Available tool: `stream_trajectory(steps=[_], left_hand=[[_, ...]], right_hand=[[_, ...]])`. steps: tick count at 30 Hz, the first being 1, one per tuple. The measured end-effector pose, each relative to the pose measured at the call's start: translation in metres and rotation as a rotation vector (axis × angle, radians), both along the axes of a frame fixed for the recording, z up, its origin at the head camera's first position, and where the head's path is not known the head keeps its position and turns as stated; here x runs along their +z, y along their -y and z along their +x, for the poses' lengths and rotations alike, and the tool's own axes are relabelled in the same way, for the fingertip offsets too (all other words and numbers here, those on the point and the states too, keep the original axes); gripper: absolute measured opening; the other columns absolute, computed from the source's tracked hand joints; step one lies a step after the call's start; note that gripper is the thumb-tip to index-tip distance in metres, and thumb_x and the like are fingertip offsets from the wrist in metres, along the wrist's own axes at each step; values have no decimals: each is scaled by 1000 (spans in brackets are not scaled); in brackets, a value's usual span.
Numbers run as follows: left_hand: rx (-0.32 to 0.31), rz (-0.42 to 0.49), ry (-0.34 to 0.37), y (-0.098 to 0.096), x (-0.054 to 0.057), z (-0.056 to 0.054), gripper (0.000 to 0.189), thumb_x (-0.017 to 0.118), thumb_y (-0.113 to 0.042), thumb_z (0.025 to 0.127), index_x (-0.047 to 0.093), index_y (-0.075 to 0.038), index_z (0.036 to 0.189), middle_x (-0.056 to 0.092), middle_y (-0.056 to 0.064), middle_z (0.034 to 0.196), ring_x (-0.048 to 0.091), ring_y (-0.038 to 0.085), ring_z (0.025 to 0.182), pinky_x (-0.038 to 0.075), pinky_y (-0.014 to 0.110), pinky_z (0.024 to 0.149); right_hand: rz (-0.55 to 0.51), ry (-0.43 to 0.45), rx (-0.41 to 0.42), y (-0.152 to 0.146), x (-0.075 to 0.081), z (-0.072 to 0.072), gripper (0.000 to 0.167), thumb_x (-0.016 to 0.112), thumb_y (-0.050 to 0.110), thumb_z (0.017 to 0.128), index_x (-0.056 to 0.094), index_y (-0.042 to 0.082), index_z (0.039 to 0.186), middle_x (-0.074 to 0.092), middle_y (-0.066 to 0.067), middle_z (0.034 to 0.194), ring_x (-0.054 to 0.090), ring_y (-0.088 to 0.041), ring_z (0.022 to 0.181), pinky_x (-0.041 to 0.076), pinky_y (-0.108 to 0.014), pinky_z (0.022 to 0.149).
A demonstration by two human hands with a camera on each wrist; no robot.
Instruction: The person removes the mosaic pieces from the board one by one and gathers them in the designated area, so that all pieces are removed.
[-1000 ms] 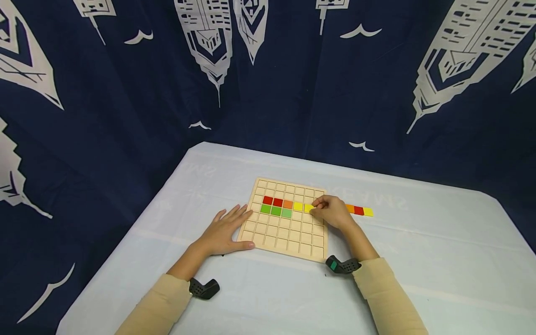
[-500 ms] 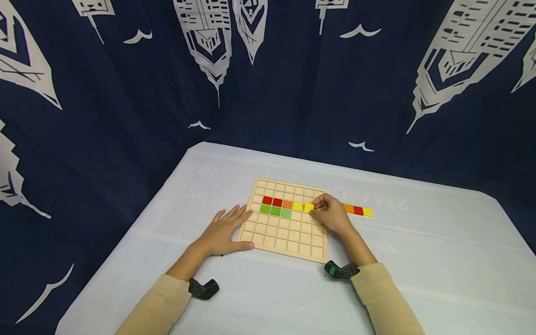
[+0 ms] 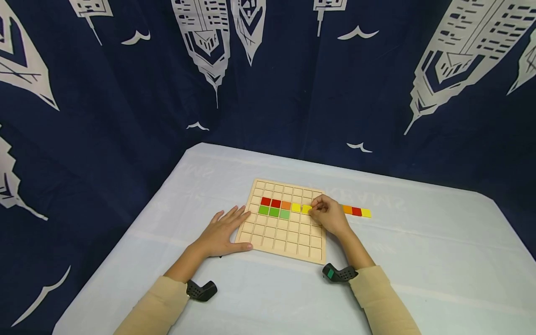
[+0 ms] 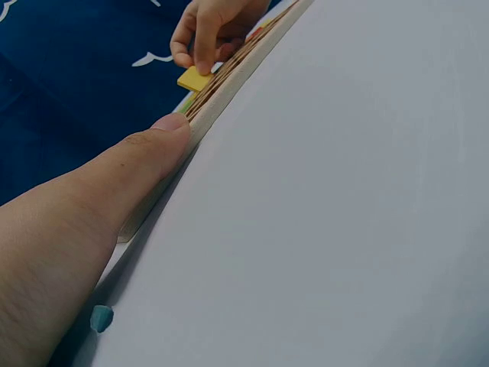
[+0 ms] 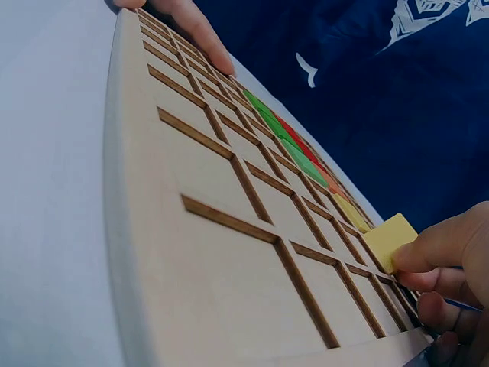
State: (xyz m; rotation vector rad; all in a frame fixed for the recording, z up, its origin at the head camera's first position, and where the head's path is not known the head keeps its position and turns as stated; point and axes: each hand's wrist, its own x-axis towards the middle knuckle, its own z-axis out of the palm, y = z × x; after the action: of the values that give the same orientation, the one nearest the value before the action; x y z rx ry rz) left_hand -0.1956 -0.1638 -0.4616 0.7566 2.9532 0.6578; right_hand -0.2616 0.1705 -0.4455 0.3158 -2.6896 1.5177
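Observation:
A wooden grid board [image 3: 289, 237] lies on the white table. My left hand [image 3: 222, 235] rests along its left edge, fingers spread and thumb at the near corner. Between thumb and fingers, my right hand [image 3: 331, 215] pinches a yellow square tile [image 5: 391, 240], tilted over the board's right part. Left of that tile, one row holds two red tiles [image 3: 275, 203], an orange tile [image 3: 286, 205] and another yellow tile [image 3: 296, 207]. Just below them sit two green tiles [image 3: 269, 211] and a light green tile [image 3: 284, 214]. The right hand's curled fingertips partly hide the board's right edge.
Beyond my right hand, loose orange [image 3: 347, 209], red [image 3: 356, 211] and yellow [image 3: 366, 213] tiles lie in a line on the table [image 3: 439, 251]. A dark blue printed cloth [image 3: 284, 102] hangs behind the table's far edge.
The right hand keeps its pinch on the yellow tile, whose tilt changes slightly over the same spot. The left hand stays on the board. The head view has shifted a little.

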Motion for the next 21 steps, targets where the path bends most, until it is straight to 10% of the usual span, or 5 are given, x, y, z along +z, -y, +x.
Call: stream_trajectory(steps=[21], left_hand=[[5, -1, 2, -1, 3, 3, 95, 61, -67, 82, 31, -15, 154, 22, 6, 160, 14, 28, 148, 8, 56, 115]], right_hand=[[-73, 66, -44, -18, 8, 1, 16, 72, 4, 85, 62, -1, 97, 62, -7, 83, 49, -15, 72, 41, -19, 57]])
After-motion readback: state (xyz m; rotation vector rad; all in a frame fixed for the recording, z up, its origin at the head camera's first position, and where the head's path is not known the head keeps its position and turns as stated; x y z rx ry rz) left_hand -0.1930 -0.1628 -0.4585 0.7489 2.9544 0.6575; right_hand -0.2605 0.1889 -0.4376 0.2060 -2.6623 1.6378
